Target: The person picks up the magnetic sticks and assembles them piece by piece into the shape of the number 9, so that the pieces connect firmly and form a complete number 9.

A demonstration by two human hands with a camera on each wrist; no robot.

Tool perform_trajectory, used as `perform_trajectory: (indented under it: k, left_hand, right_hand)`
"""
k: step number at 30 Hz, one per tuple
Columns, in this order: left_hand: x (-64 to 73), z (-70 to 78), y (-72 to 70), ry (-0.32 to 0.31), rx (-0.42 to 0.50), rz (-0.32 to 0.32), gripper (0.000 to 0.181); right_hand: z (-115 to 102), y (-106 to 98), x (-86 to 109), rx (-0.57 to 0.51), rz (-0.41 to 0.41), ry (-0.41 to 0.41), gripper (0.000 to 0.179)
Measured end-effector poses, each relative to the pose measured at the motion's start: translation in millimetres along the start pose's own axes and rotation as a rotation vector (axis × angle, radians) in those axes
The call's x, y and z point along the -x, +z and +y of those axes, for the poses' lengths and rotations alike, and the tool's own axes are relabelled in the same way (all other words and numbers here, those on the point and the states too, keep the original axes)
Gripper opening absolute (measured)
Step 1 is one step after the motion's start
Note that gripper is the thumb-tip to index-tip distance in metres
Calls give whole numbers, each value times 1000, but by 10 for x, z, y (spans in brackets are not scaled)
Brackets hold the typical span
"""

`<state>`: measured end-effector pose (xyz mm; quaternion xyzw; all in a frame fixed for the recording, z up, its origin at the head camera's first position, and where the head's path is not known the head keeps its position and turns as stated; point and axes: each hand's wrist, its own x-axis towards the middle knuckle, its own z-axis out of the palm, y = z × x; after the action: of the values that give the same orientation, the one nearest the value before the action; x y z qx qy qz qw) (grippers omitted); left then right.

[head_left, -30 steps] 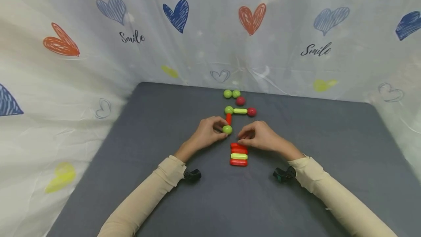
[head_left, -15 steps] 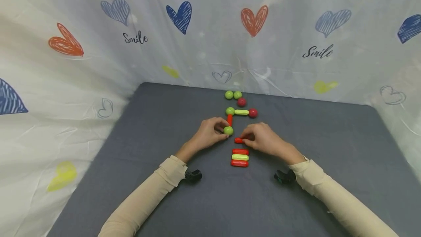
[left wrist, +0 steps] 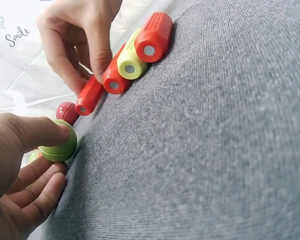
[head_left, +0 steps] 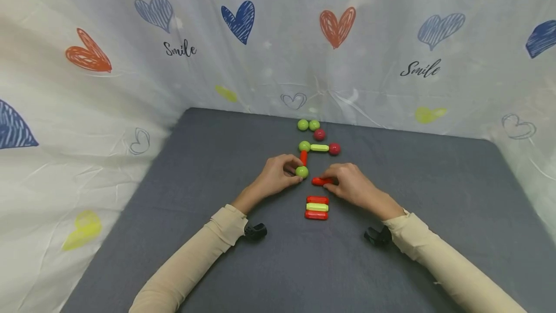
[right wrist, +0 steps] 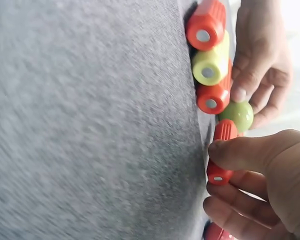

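Note:
My left hand (head_left: 278,174) holds a green ball (head_left: 301,172) between thumb and fingers. From that ball a red rod (head_left: 303,158) runs up to another green ball (head_left: 304,146), and a yellow rod (head_left: 319,148) joins that one to a red ball (head_left: 334,149). Just right of the held ball, my right hand (head_left: 349,185) pinches a loose red magnetic rod (head_left: 320,181), whose left end points toward the green ball with a small gap. A silvery disc shows in the end of this red rod (right wrist: 221,160) in the right wrist view.
Nearer the body lie two red rods (head_left: 316,215) with a yellow rod (head_left: 317,207) between them, side by side. Behind the joined pieces sit two green balls (head_left: 302,124) and a red ball (head_left: 319,134). A white printed curtain (head_left: 269,37) hangs along the grey table's (head_left: 243,274) far edge.
My right hand has lifted the top red rod off the row and carried it away from the body, up beside the held green ball. The left hand has stayed on its ball.

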<state>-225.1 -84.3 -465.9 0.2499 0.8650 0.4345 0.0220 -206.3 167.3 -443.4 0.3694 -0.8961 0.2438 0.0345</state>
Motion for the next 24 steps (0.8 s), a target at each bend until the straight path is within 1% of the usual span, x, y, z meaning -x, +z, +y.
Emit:
perform_trajectory:
  k: [3,6,13,17,20,24]
  left_hand:
    - [-2,-8,2,3,3,1,30]
    - [-5,-12,2,3,6,0,30]
    - [-16,-6,16,4,2,-9,31]
    - [-17,4,17,0,8,-7,30]
    - [-11,2,14,-5,7,-8,30]
    - [-5,-6,8,-3,4,-4,30]
  right_hand:
    - [20,-7,-32,1,38,3,20]
    - [25,-20,-69,4,55,-5,19]
    - [20,-39,-142,-9,63,7,19]
    - [21,-31,-178,-10,55,14,19]
    - [25,-17,-187,-5,49,17,19]
    - [33,3,-188,1,63,6,19]
